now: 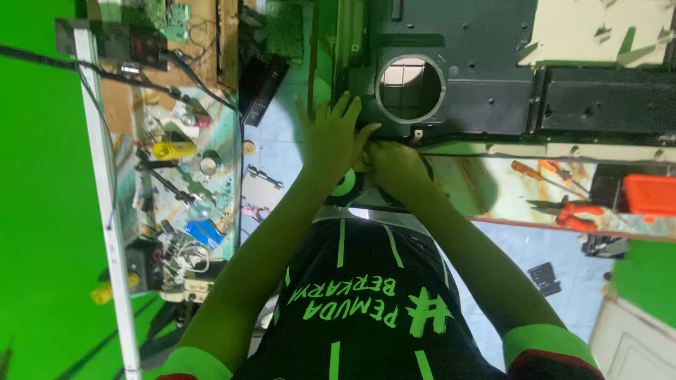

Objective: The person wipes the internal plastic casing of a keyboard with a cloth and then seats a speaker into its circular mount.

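Note:
A big black back panel [486,91] with a round hole [410,88] lies in front of me. My left hand [331,137] rests flat on its near left edge with the fingers spread, holding nothing. My right hand [394,163] is curled just beside it at the panel's lower edge, partly under the left thumb. What its fingers grip is hidden. A small round ring-shaped part [345,184] sits just below both hands. My dark printed shirt fills the bottom of the view.
At the left, a cluttered workbench [225,211] carries a yellow tool [174,150], a tape roll [209,165], a blue item [204,232] and cables. A circuit board [172,21] lies at the top left. At the right are an orange-handled screwdriver [528,169], red pliers [581,214] and a red box [651,193].

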